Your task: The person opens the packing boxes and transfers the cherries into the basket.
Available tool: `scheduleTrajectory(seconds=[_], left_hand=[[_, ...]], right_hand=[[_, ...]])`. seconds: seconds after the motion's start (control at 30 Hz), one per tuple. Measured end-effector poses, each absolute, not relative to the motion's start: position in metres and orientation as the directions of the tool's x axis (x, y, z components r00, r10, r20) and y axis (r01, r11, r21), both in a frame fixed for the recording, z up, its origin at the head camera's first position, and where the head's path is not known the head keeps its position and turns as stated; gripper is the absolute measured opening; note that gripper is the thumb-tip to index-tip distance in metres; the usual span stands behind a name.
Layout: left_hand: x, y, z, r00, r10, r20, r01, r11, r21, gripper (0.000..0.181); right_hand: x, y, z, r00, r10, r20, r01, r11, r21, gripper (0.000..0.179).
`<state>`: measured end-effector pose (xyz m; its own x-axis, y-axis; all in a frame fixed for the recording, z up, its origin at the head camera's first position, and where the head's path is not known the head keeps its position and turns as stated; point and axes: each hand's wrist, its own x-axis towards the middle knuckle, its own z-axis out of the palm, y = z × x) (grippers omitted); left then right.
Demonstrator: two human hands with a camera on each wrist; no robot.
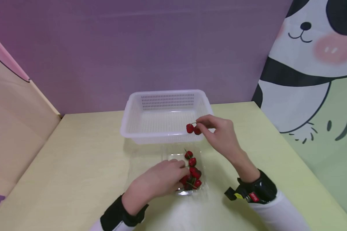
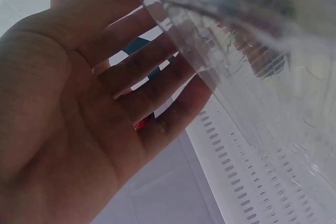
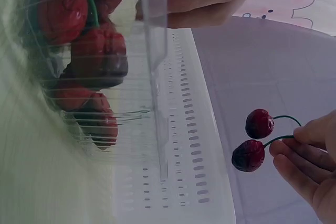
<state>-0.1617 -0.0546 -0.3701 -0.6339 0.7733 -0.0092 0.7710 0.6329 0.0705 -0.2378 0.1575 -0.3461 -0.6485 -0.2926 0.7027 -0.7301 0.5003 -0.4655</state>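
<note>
My right hand [image 1: 221,136] pinches two red cherries [image 1: 190,128] by their thin green stems, over the near right corner of a white perforated plastic basket [image 1: 164,135]. In the right wrist view both held cherries [image 3: 249,156] hang apart from the basket. A clear plastic box [image 1: 173,156] lies in front of the basket, with several red cherries [image 1: 195,172] along its right part. My left hand [image 1: 159,179] reaches over this box. Its fingers [image 2: 152,95] are extended and touch the clear rim in the left wrist view; whether they press a cherry is hidden.
The pale yellow table [image 1: 75,166] carries the basket and box. Behind it rises a purple backdrop [image 1: 162,51]. A panda-printed panel [image 1: 306,96] borders the right side, and a pinkish panel [image 1: 14,112] the left.
</note>
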Motion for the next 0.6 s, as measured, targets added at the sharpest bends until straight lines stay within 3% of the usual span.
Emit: scheduleTrajectory(seconds=[0.23, 0.6], left_hand=[[-0.159, -0.054, -0.369, -0.612, 0.791, -0.008, 0.787, 0.61, 0.094, 0.01], [-0.156, -0.052, -0.374, -0.596, 0.803, 0.006, 0.799, 0.593, 0.104, 0.009]], right_hand=[[-0.246, 0.154, -0.346, -0.656, -0.211, 0.725, -0.675, 0.595, -0.436, 0.009], [-0.258, 0.162, -0.346, -0.677, -0.15, 0.72, -0.638, 0.608, -0.473, 0.01]])
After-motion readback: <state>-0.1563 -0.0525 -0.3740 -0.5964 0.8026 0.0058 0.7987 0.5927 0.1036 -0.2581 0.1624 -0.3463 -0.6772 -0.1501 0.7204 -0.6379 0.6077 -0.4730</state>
